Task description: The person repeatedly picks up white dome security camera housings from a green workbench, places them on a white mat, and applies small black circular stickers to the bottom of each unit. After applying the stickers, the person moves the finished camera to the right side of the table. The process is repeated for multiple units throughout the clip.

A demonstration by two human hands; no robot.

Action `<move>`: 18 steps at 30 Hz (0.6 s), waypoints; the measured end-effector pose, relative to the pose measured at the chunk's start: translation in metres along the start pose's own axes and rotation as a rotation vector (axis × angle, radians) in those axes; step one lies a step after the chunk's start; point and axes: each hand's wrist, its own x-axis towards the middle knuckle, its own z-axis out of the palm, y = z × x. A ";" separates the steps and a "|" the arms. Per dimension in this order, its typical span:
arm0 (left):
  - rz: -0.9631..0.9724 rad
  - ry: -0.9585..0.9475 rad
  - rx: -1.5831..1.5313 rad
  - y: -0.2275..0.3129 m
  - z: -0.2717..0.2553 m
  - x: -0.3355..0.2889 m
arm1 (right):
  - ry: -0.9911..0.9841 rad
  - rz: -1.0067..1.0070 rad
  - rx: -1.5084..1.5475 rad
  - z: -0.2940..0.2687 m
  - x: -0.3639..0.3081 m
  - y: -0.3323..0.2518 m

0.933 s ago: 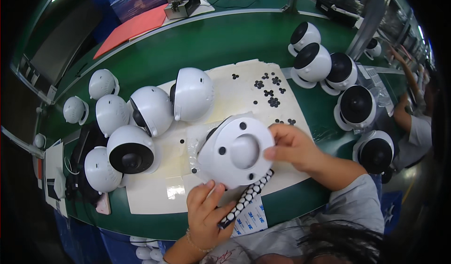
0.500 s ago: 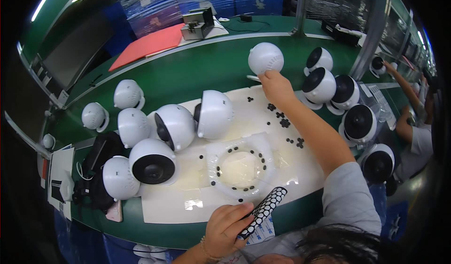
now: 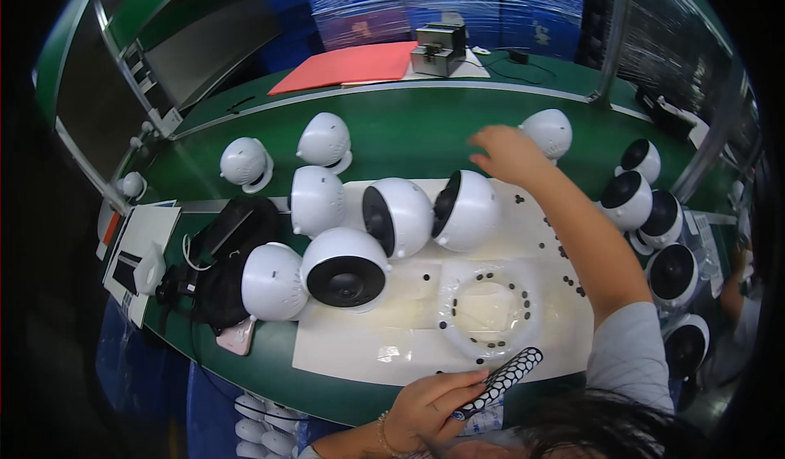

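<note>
My left hand [image 3: 433,410], at the lower middle, is closed on a curved black strip with white dots [image 3: 509,379]. Beyond the mat, my right hand [image 3: 509,158] reaches far out with its thumb and fingers apart and nothing between them. Just behind and right of it stands a round white camera-like unit [image 3: 546,132], partly covered by the hand. Left of that hand, a white unit with a black face [image 3: 470,212] sits on the mat. A ring-shaped translucent pad [image 3: 448,300] lies nearer, with small black round pads around its opening.
More white ball-shaped units stand at left, such as one facing me [image 3: 347,271], and in a row at right [image 3: 672,273]. A black bag [image 3: 237,238] and a phone [image 3: 235,336] lie at left. A metal box [image 3: 437,54] and red sheet [image 3: 347,67] are at the back.
My right hand has let go of the white unit at the back and moved off to its left. The view has shifted left. My left hand still holds the dotted strip.
</note>
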 end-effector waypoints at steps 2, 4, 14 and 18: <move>-0.084 0.054 -0.066 0.009 -0.010 -0.002 | 0.043 -0.249 0.054 -0.017 0.035 -0.037; -0.101 0.130 -0.046 0.001 -0.013 -0.018 | 0.065 -0.433 0.044 -0.025 0.072 -0.080; -0.292 0.312 -0.158 -0.004 -0.066 -0.064 | -0.079 -0.655 -0.487 0.049 0.170 -0.165; -0.317 0.383 -0.242 -0.009 -0.074 -0.072 | -0.053 -0.609 -0.607 0.059 0.175 -0.146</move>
